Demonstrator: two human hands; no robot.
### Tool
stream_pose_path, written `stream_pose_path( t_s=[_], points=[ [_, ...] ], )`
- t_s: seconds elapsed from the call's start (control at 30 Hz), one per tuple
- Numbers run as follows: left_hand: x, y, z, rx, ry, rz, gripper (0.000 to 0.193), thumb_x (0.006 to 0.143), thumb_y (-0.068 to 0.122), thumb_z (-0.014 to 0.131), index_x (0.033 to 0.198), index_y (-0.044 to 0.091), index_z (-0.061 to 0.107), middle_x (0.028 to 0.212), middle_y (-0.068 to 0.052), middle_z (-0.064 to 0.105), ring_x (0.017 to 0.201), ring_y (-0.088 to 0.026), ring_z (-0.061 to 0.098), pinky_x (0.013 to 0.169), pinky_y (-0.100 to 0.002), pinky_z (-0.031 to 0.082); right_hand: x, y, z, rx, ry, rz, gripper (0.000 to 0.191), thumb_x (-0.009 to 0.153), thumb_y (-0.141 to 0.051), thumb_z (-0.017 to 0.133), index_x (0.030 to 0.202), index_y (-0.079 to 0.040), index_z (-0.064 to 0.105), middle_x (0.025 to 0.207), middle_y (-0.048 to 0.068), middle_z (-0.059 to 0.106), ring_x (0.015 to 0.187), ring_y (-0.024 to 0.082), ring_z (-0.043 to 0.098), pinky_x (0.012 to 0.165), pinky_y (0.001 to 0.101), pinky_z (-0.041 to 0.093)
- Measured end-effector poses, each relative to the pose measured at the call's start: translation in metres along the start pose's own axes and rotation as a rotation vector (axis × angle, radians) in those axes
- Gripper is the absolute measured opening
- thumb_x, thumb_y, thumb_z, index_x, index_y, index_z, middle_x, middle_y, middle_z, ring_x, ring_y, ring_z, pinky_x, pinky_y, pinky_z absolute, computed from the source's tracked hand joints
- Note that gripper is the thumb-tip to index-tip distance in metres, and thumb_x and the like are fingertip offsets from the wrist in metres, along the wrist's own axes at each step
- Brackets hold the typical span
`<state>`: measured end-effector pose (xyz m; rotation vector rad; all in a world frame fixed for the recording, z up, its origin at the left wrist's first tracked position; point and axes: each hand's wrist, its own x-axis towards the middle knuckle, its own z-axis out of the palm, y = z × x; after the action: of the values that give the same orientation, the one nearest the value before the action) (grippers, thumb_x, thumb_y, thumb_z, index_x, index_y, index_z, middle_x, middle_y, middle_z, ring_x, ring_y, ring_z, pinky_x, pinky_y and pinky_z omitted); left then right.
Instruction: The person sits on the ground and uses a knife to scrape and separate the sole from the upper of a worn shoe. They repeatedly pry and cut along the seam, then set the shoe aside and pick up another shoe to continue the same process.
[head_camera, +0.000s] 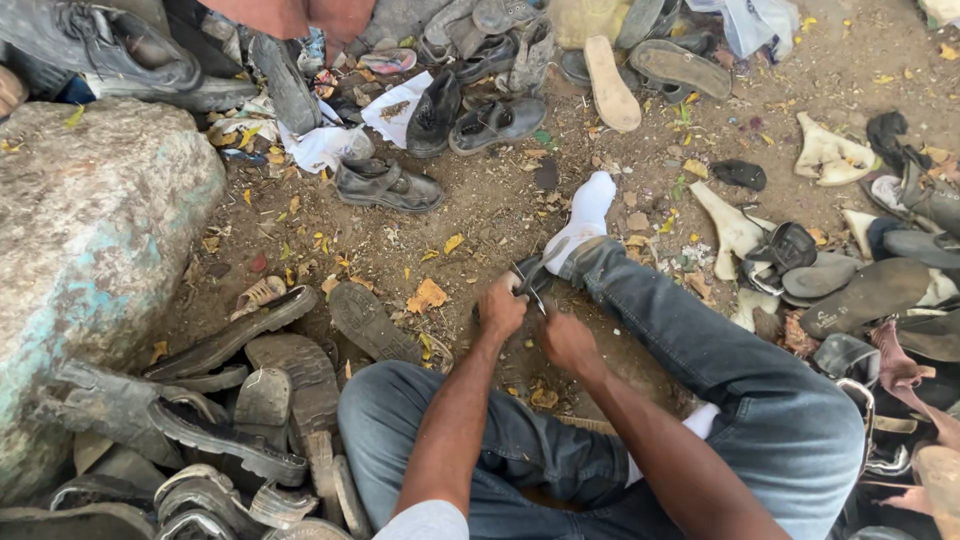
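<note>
- Filling the left edge of the dirt ground (480, 210), a large grey boulder (85, 250) is seen, with worn soles (250, 400) heaped at its foot.
- Blue jeans (740, 370) and a white sock (583, 215) are worn on the outstretched right leg.
- Black shoes (495, 122) and a pale sole (610, 85) are scattered along the far edge.
- A dark shoe piece (530, 275) is held just beside the socked foot.
- The left hand (500, 308) is closed around that piece.
- The right hand (568, 343) is curled shut; what it grips cannot be told.
</note>
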<state>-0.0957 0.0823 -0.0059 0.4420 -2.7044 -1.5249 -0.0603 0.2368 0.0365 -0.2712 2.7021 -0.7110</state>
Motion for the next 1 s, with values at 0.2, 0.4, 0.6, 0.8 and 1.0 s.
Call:
stream_pose_path(
  t_s=[0.2, 0.4, 0.6, 0.8, 1.0],
  points=[
    [0.002, -0.003, -0.001, -0.005, 0.017, 0.020, 0.028, 0.075, 0.014, 0.084, 0.100, 0.006, 0.073, 0.091, -0.020, 0.075, 0.088, -0.036, 0.074, 0.078, -0.045, 0.055, -0.027, 0.018, 0.008, -0.108, -0.091, 0.071, 0.042, 0.101, -0.030, 0.044, 0.135, -0.005, 0.045, 0.089, 0.030, 0.071, 0.085, 0.052, 0.068, 0.078, 0.0620, 0.052],
    [0.003, -0.002, -0.007, 0.032, -0.082, -0.104, 0.022, 0.080, 0.017, 0.081, 0.098, 0.007, 0.071, 0.086, -0.014, 0.077, 0.080, -0.028, 0.074, 0.072, -0.044, 0.054, 0.018, 0.000, 0.016, -0.057, -0.046, 0.058, 0.039, 0.101, -0.023, 0.045, 0.136, -0.005, 0.047, 0.089, 0.029, 0.071, 0.086, 0.049, 0.069, 0.078, 0.0607, 0.053],
    [0.006, -0.004, -0.009, -0.009, 0.030, 0.041, 0.032, 0.075, 0.015, 0.089, 0.097, 0.004, 0.069, 0.087, -0.015, 0.072, 0.079, -0.027, 0.068, 0.071, -0.043, 0.053, -0.033, 0.017, 0.014, -0.117, -0.129, 0.076, 0.051, 0.093, -0.020, 0.053, 0.139, -0.002, 0.041, 0.089, 0.028, 0.071, 0.085, 0.049, 0.070, 0.077, 0.0583, 0.055],
    [0.008, -0.007, -0.012, -0.081, -0.008, 0.000, 0.028, 0.074, 0.015, 0.086, 0.093, 0.004, 0.068, 0.084, -0.012, 0.074, 0.075, -0.025, 0.071, 0.069, -0.041, 0.054, 0.006, 0.000, 0.015, -0.069, -0.028, 0.075, 0.037, 0.098, -0.023, 0.054, 0.130, -0.006, 0.051, 0.092, 0.029, 0.071, 0.089, 0.050, 0.068, 0.079, 0.0601, 0.052],
    [0.009, -0.008, -0.014, -0.141, 0.120, 0.091, 0.028, 0.067, 0.014, 0.088, 0.086, 0.004, 0.069, 0.077, -0.013, 0.071, 0.072, -0.026, 0.070, 0.067, -0.040, 0.054, -0.013, 0.013, 0.026, -0.039, -0.037, 0.038, 0.040, 0.094, -0.026, 0.058, 0.125, -0.002, 0.052, 0.090, 0.030, 0.071, 0.088, 0.052, 0.068, 0.078, 0.0614, 0.051]
  ],
)
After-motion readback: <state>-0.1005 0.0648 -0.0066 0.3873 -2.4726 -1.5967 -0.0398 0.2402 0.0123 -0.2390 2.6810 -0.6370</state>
